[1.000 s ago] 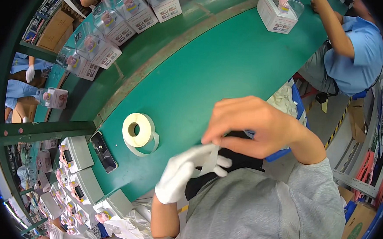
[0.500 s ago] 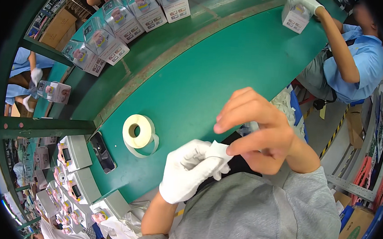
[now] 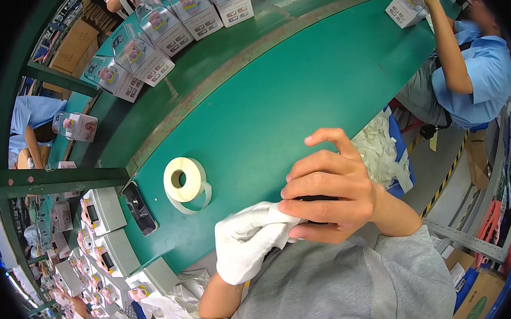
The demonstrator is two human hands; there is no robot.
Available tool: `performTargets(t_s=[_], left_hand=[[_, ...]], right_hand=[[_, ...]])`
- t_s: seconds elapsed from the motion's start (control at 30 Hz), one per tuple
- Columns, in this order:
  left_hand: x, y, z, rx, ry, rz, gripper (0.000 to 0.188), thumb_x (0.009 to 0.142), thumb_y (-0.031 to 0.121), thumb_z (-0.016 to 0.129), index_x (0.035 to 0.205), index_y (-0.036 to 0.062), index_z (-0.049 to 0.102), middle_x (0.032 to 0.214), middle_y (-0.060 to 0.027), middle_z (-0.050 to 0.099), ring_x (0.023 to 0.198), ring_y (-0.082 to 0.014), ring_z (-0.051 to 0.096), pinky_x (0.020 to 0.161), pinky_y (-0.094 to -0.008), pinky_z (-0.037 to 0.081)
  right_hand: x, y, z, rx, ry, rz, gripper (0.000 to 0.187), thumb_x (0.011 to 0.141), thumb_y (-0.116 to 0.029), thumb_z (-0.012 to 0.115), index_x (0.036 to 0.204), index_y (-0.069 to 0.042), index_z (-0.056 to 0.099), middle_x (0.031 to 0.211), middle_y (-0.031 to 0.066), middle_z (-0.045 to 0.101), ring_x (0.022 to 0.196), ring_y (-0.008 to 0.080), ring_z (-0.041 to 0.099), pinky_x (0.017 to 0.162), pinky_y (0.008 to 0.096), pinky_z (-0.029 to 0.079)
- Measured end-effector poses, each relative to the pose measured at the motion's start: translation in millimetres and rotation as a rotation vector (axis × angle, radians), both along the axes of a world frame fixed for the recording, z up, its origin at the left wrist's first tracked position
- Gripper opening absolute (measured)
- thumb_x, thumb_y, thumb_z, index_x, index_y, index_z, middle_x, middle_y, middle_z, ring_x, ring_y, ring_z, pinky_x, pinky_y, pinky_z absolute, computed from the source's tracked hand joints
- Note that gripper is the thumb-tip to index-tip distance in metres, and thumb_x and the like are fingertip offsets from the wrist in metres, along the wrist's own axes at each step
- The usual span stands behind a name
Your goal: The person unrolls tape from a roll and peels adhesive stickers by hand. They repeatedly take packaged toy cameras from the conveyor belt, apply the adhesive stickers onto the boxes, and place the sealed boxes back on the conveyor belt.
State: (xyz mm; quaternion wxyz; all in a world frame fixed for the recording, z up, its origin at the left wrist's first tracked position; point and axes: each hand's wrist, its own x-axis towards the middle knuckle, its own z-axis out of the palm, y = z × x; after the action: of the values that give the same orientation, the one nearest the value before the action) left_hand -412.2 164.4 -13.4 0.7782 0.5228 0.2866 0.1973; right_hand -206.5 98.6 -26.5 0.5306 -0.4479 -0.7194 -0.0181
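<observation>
The green surface swept in a broad curve across the room, and everything else sat in relation to it. Along its far edge ran a row of clear-windowed boxes with pink items inside; at its far right end a co-worker in a blue shirt handled another such box. On its near part lay a roll of white tape, with a dark flat device just left of that at the edge. Just below its near edge, close to the body, the left hand wore a white glove, while the bare right hand was closed, pinching the glove's fingertip end. It looked like a gloving step; any next move would call for a firm, even pull. A heap of white gloves lay off its right side.
</observation>
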Motion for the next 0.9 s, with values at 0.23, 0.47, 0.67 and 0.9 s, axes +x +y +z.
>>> performTargets(t_s=[0.23,0.47,0.67,0.9], left_hand=[[5,1,-8,0.099,-0.129,0.005,0.02,0.094,-0.001,0.064,0.11,-0.0088,0.073,0.093,-0.0144,0.071,0.076,-0.0181,0.066,0.072,-0.0291,0.053],[14,-4,2,-0.015,-0.053,0.042,0.02,0.096,-0.001,0.061,0.11,-0.0095,0.071,0.091,-0.0177,0.072,0.081,-0.0227,0.072,0.076,-0.0337,0.059],[16,-9,-5,-0.054,-0.113,0.09,0.015,0.095,-0.003,0.063,0.107,-0.0084,0.071,0.092,-0.0182,0.073,0.081,-0.0228,0.072,0.073,-0.0352,0.06],[13,-7,-12,0.255,0.088,0.156,0.018,0.09,-0.005,0.063,0.106,-0.006,0.073,0.091,-0.0121,0.075,0.079,-0.0154,0.069,0.073,-0.0278,0.054]], right_hand=[[9,2,-1,-0.164,0.252,0.173,0.036,0.077,-0.032,0.082,0.098,-0.004,0.074,0.097,0.0097,0.072,0.084,0.024,0.067,0.093,0.0518,0.042],[11,0,-17,-0.217,0.516,0.246,0.031,0.08,-0.02,0.078,0.105,-0.004,0.07,0.1,0.0133,0.069,0.083,0.026,0.066,0.094,0.0525,0.043],[12,3,-19,-0.006,0.16,0.042,0.02,0.076,-0.015,0.077,0.096,-0.013,0.074,0.102,0.0096,0.069,0.083,0.0236,0.068,0.094,0.0535,0.043],[13,2,-6,-0.001,0.04,-0.066,0.017,0.075,-0.023,0.079,0.089,-0.013,0.076,0.093,0.0028,0.069,0.079,0.0206,0.067,0.097,0.0567,0.042]])
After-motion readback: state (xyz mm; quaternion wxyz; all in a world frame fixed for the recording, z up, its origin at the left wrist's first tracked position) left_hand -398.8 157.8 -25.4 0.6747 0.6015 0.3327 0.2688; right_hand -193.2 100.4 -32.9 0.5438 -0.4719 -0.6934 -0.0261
